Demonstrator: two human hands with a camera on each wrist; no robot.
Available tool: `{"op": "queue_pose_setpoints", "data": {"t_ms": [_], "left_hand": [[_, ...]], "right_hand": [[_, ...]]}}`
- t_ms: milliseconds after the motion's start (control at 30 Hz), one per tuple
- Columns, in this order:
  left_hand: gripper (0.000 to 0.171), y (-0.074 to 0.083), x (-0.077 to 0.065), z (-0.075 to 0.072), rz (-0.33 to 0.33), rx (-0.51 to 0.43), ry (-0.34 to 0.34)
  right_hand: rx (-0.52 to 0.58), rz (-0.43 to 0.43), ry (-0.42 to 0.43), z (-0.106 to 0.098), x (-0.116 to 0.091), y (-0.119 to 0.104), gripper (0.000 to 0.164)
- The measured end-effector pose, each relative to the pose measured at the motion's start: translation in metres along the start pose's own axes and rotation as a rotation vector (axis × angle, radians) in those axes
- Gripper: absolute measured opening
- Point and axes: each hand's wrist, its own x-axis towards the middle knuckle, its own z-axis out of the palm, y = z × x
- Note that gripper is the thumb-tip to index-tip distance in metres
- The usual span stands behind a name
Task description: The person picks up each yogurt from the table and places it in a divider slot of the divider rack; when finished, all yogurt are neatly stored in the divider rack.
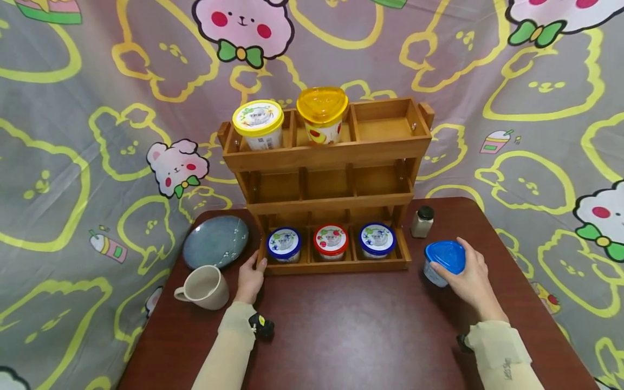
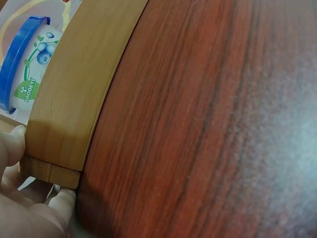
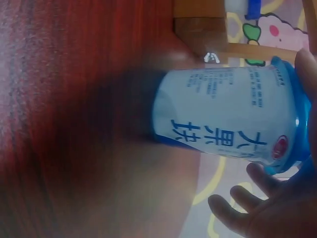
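Note:
My right hand (image 1: 472,279) holds a cup with a blue lid (image 1: 446,257) by its lid, thumb on one side and fingers on the other. White walls with blue print show on this cup (image 3: 223,111) in the right wrist view; whether its base touches the table cannot be told. At the lower left corner of a three-tier wooden shelf (image 1: 336,266), my left hand (image 1: 250,281) grips the end of the bottom tier. The left wrist view shows the thumb (image 2: 12,146) and fingers around that wooden corner (image 2: 54,171).
On the bottom tier sit two blue-lidded tubs (image 1: 284,244) (image 1: 377,240) and a red-lidded tub (image 1: 331,241). A yellow-lidded tub (image 1: 258,119) and an orange-lidded cup (image 1: 322,111) stand on top. Around the shelf are a plate (image 1: 214,241), a mug (image 1: 207,290) and a black-capped jar (image 1: 422,222).

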Motion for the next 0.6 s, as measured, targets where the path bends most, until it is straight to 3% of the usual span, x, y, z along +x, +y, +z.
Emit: {"op": "queue_pose_setpoints", "data": {"t_ms": [600], "left_hand": [[0.051, 0.001, 0.000, 0.001, -0.019, 0.002, 0.009]], "right_hand": [[0.178, 0.045, 0.021, 0.011, 0.004, 0.017, 0.100]]}}
